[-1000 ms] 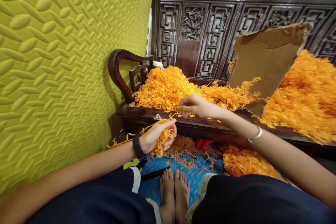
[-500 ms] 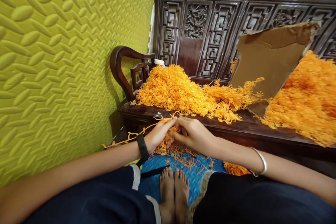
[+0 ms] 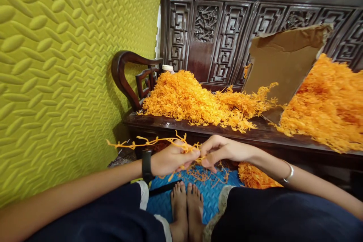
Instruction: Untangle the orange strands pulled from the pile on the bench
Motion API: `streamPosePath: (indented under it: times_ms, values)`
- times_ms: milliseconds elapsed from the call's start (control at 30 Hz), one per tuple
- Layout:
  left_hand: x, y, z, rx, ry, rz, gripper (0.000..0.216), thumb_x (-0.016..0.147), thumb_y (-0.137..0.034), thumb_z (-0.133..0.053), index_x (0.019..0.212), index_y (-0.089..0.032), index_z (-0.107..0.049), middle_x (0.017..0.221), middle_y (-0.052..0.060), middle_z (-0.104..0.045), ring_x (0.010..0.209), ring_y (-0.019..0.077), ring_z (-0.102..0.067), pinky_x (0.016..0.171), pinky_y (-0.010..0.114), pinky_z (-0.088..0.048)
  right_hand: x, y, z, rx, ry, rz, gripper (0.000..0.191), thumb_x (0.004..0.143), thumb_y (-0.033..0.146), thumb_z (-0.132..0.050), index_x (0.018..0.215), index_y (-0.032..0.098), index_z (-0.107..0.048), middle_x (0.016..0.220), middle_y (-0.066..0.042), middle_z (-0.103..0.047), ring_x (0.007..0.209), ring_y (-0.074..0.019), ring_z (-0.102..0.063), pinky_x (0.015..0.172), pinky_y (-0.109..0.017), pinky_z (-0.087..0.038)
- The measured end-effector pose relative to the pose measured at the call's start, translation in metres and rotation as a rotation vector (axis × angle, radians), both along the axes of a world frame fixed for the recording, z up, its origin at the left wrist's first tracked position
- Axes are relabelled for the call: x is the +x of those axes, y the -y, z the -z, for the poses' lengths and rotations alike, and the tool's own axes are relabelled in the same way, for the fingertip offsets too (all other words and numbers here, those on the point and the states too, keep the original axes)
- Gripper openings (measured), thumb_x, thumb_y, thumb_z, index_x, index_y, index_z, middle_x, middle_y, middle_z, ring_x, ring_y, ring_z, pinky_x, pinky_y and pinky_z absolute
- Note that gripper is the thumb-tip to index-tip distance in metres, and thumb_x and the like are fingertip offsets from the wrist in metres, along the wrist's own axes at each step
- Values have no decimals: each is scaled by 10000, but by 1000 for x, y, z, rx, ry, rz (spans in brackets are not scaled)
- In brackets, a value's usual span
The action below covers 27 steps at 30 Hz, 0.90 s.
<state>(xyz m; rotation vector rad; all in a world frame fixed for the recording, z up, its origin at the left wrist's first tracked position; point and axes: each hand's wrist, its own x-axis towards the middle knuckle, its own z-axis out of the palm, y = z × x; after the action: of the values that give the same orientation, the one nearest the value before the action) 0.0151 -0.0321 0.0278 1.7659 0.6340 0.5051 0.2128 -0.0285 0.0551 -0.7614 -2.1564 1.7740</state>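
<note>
The left hand's [image 3: 171, 159] grip has thumb and finger pressed together on an orange strand [image 3: 132, 145], whose knotted free end runs back over the wrist, above the black band [image 3: 147, 166], toward the left. The right hand [image 3: 224, 151] is bent in close to those fingertips, its thumb and fingers drawn together; I cannot tell whether its grip actually pinches the strand.

A second ago the right hand was up at the front of the heap, apart from the left; half a second ago the two met just before the bench edge. Now both are lower and nearer the person, with the strand lifted clear into view. The orange bunch seen in the left palm earlier is now mostly hidden.

Beyond the hands, the orange heap [image 3: 181, 98] lies on the dark wooden tabletop [image 3: 150, 120], its front edge uncovered now that the right hand has left it. A cardboard sheet [image 3: 278, 64] leans as before between it and a larger orange pile [image 3: 331, 106] to the right. A white-lidded container [image 3: 168, 68] stands behind the heap, near the armrest [image 3: 116, 66]. Below, loose strands [image 3: 198, 176] lie on the blue mat [image 3: 211, 206], beyond the bare feet [image 3: 179, 200].
</note>
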Motion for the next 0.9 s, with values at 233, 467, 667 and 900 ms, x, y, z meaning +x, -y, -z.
streamPosePath:
  times_ms: [233,467,667,900]
  values:
    - [15,13,0,212,0,274,340,856,-313,-408,546,-176,-391,505,-51,-310,491,78,-291,486,225,-275,16,-2,0,-10,207,-286,271,773,347,-639,685,91,-626,569,25,-514,505,-54,-450,500,-187,-346]
    - [21,19,0,236,-31,359,271,833,-247,-425,574,-183,-376,536,-41,-339,519,91,-331,526,228,-295,19,-1,-3,48,286,-426,386,769,468,-627,660,98,-607,561,33,-465,531,-60,-426,534,-193,-338]
    - [21,18,-5,255,-7,393,288,834,-201,-427,560,-183,-340,527,-48,-300,506,83,-300,505,226,-263,20,7,-19,153,334,-457,416,827,474,-553,630,108,-567,551,31,-421,542,-68,-414,557,-200,-337]
    - [25,17,-13,289,42,409,317,855,-205,-414,557,-183,-311,528,-51,-278,489,72,-278,478,228,-244,18,17,-37,337,322,-405,419,877,429,-493,601,116,-541,570,19,-414,551,-75,-397,564,-207,-330]
